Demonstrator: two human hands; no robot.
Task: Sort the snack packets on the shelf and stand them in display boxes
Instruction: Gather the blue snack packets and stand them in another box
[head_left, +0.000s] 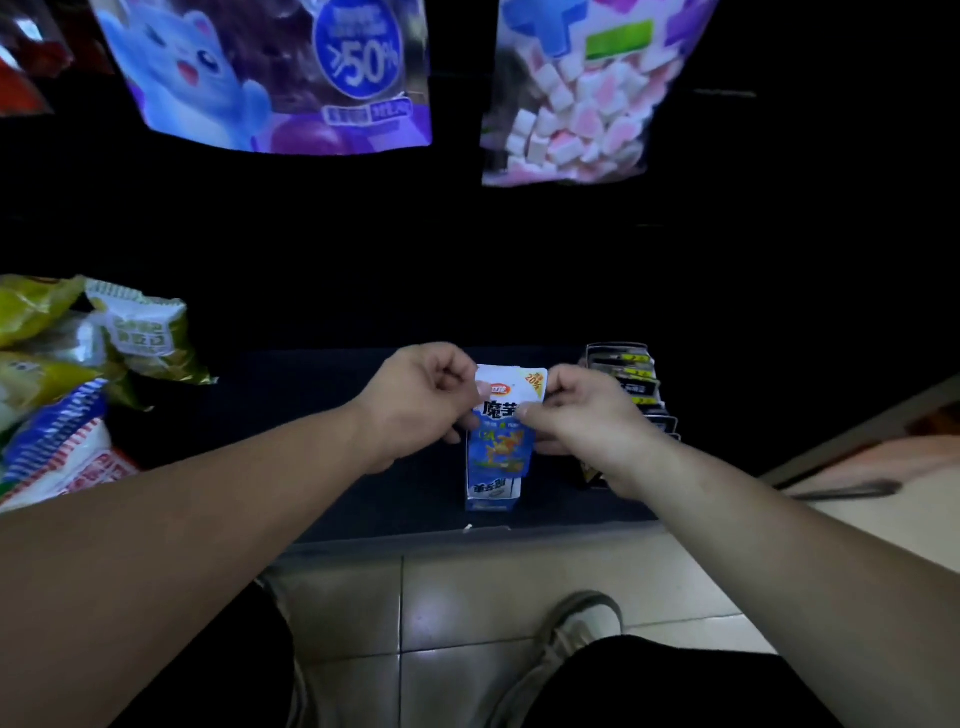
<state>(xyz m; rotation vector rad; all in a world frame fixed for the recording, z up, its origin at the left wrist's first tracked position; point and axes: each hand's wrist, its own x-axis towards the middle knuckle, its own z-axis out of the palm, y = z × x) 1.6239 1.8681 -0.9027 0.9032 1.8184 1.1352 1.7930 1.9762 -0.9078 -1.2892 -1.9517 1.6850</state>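
Head view: my left hand (421, 400) and right hand (582, 415) meet at the centre of the frame, both on one blue-and-white snack packet (501, 441).

1. Left hand: fingers curled, thumb and fingertips pinching the packet's upper left edge.
2. Right hand: fingers curled, thumb and forefinger pinching the upper right edge, just below the corner.
3. Neither hand holds anything else.

The packet stands upright, its long axis running 12 to 6 o'clock. The sealed top edge points to 12 and the printed face is turned toward me. Its lower end sits at the open top of a blue display box (492, 496) directly at 6 o'clock. I cannot tell whether it is seated inside.

The box stands on a dark shelf (337, 467). At 3 o'clock from the packet, just beside my right hand, a black display box (631, 379) holds a row of dark packets. At 9 o'clock, well apart, loose packets (78, 364) lie in a heap. At 12 o'clock hang a purple bag (270, 73) and a bag of pink-and-white cubes (571, 104). At 6 o'clock lie the tiled floor (467, 597) and my shoe (576, 629). The lighting is dim.
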